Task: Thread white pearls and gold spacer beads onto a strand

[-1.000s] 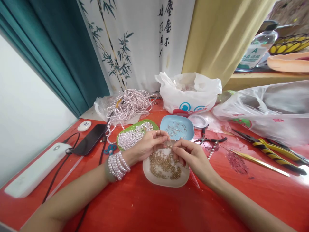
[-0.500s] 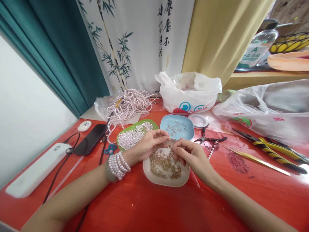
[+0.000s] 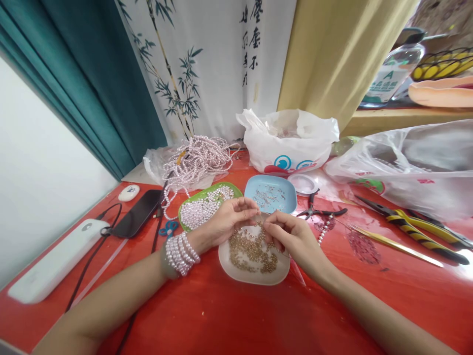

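Note:
My left hand (image 3: 233, 217), with pearl-like bead strands (image 3: 182, 254) around the wrist, pinches something tiny between thumb and forefinger. My right hand (image 3: 290, 236) is also closed in a pinch, close to the left fingertips; what it grips is too fine to name. Both hands are over a whitish tray (image 3: 253, 277) of small gold beads (image 3: 253, 251). Behind my left hand lies a green tray (image 3: 236, 187) of pale pearl beads (image 3: 201, 209). Beyond my fingertips is a blue tray (image 3: 290, 195) holding small thin metal pieces (image 3: 268, 196).
Right of the trays lie dark-handled pliers (image 3: 321, 212), a short bead strand (image 3: 325, 229), gold tweezers (image 3: 399, 243) and yellow-black pliers (image 3: 424, 234). Plastic bags (image 3: 290, 140) stand behind. Pearl strands (image 3: 201, 160), a phone (image 3: 136, 213) and a white power bank (image 3: 57, 261) are on the left.
Both hands keep nearly the same pinched pose over the gold beads. The whole view has shifted very slightly.

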{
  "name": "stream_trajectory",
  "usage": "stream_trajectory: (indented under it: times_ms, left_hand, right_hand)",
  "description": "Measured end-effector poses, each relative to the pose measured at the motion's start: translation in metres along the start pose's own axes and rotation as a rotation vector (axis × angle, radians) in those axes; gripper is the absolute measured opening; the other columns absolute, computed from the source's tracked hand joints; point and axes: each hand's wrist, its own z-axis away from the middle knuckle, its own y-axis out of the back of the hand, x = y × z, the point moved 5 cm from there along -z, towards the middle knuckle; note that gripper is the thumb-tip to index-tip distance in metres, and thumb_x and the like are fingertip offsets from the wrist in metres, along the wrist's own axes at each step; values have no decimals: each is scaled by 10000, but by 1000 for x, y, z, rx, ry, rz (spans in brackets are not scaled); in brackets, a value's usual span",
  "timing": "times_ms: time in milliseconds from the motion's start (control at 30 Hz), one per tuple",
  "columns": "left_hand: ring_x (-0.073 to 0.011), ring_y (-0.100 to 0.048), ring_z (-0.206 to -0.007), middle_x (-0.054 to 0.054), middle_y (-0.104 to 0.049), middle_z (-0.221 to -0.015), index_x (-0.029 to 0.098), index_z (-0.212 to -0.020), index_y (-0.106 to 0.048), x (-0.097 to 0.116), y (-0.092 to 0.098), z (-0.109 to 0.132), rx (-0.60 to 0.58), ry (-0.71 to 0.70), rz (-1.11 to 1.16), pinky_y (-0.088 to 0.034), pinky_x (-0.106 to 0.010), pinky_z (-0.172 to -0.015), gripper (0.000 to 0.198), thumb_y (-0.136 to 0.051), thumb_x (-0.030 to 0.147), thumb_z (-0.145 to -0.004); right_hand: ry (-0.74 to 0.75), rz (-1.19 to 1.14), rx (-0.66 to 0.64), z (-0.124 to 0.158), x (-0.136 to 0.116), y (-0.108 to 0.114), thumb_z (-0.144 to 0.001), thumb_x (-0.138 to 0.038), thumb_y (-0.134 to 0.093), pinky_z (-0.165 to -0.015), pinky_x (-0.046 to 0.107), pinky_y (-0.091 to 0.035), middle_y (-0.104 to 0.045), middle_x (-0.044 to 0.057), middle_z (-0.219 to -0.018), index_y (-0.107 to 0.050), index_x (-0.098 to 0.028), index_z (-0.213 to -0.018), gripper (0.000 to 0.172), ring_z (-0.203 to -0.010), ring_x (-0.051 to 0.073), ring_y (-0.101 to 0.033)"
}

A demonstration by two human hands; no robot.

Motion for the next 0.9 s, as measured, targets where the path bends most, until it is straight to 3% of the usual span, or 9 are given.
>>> stream_trajectory:
  times_ms: [167,300,467,667,767,900]
  left_hand:
    - [-90,-576,-676,-6,-602,-748,135,-812,-563,1,0,0,7,-16,-56,-443,-220,-641,255,-727,189,-626]
    - [-131,-601,-734,-37,-641,-794,145,-898,-555,19,2,0,-30,-74,-324,-454,-251,-646,275,-685,232,-671]
    - [-159,-590,-786,-56,-650,-849,148,-834,-606,60,28,-4,58,-254,-851,-445,-281,-678,179,-627,269,-705]
    - [-169,-588,-735,-54,-679,-813,174,-776,-662,77,65,-6,93,-209,-1428,-408,-304,-694,137,-539,208,-724]
    - [-178,-584,-749,-60,-682,-814,170,-777,-673,79,74,-7,151,-227,-1550,-393,-303,-696,165,-521,193,-717]
    - [-177,-579,-731,-55,-683,-784,175,-759,-685,77,82,-10,153,-218,-1529,-379,-293,-690,165,-538,190,-685]
  right_hand:
    - [69,56,0,-2,1,0,-779,-290,-508,-407,193,-303,-512,-44,-508,-550,-176,-647,180,-419,66,-391]
    - [76,110,23,-2,1,0,-795,-306,-507,-413,192,-334,-565,-25,-560,-588,-178,-694,182,-422,69,-420]
    - [58,141,77,1,0,1,-810,-299,-494,-390,187,-352,-561,-33,-511,-577,-183,-669,201,-371,66,-421]
    - [161,168,134,2,1,3,-818,-308,-488,-431,207,-413,-632,-1,-623,-564,-195,-717,170,-415,84,-509]
    - [186,193,147,2,4,4,-821,-312,-485,-483,228,-448,-640,9,-620,-580,-195,-758,164,-479,111,-562]
    - [212,223,155,3,5,5,-816,-328,-493,-542,256,-478,-671,30,-650,-598,-194,-777,174,-565,144,-611]
